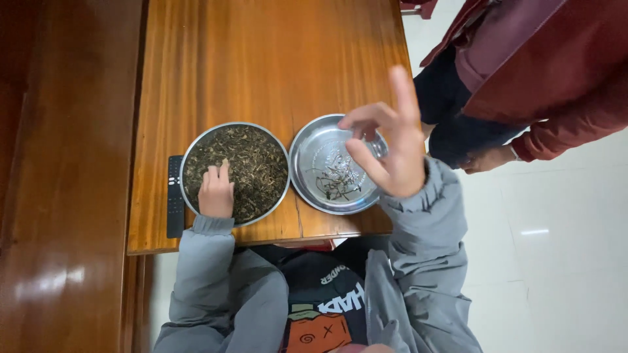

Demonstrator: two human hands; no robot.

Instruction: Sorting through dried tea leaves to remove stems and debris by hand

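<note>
We see a polished wooden table (261, 59) from above, with a pale tiled floor (556, 261) to its right and a darker wooden surface (59, 163) to its left. Two round metal pans sit side by side near the table's front edge, almost touching. The left pan (235, 174) is filled with dark dried leaves (252, 163). The right pan (313, 171) is nearly bare, with only a small scatter of dark stems (337, 183) near its middle. A black remote control (174, 195) lies just beside the left pan.

Our left hand (216, 189) rests palm down on the leaves in the left pan, fingers loosely together and gripping nothing that we can see. Our right hand (383, 147) is raised over the right pan's rim, thumb and fingertips pinched together and one finger pointing up; whether anything sits in the pinch we cannot tell. Grey sleeves (425, 222) cover both our arms.

A second person in a red jacket (556, 72) stands at the table's right side, one hand (487, 159) hanging low.
</note>
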